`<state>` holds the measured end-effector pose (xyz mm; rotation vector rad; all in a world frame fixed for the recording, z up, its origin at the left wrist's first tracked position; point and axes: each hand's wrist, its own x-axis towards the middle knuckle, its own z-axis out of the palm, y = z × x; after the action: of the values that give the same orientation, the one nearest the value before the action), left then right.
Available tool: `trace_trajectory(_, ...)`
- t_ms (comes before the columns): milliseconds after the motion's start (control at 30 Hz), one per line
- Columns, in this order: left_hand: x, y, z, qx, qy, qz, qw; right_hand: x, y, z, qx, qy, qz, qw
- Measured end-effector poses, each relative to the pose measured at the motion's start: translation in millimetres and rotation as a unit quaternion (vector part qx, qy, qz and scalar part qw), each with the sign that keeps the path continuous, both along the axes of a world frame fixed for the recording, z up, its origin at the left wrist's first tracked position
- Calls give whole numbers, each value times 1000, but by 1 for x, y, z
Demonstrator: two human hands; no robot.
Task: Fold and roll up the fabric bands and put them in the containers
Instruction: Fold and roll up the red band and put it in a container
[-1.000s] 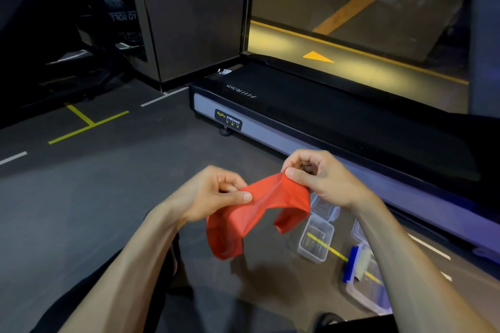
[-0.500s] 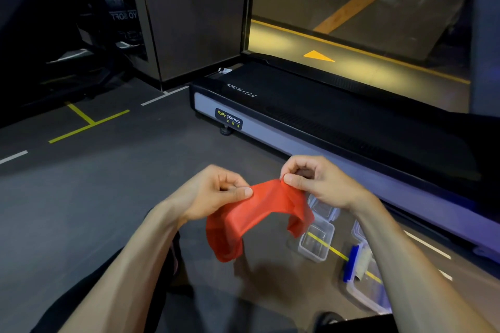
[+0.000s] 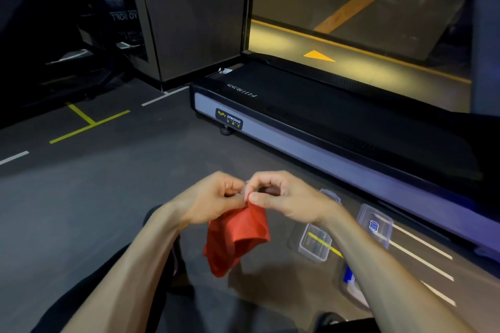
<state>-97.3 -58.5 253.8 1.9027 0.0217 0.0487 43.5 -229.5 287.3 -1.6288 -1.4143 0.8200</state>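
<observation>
The red fabric band now hung doubled, where half a second before we had held it stretched between hands set apart; we had brought its two ends together, so we judged the first fold made and the rolling yet to begin. Its top edge sat pinched between the thumbs and curled fingers of our left hand and right hand, which touched above it, the rest draping below. Right of the band, on the floor, stood an open clear container, another beyond it, and past them the treadmill.
</observation>
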Motion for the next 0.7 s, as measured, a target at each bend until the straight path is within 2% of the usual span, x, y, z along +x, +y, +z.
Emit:
trace_trajectory(67, 0, 1, 0, 11, 5, 14, 1000, 2, -1, 4, -17, 2, 4, 1000)
trace_trajectory(167, 1, 0, 0, 93, -3, 44, 995, 9, -5, 3, -62, -37, 5, 997)
trace_trajectory(233, 2, -1, -1, 109, -3, 58, 992, 13, -7, 4, -80, -57, 3, 995)
trace_trajectory(400, 1, 3, -7, -15, 35, 5, 999, 17, -15, 23, 16, -22, -27, 999)
trace_trajectory(533, 1, 4, -3, -47, 13, 38, 998, 28, -27, 31, 49, 30, -75, 996)
trace_trajectory(700, -1, 2, 6, -64, -3, 64, 996, 36, -34, 28, 48, 14, -116, 992)
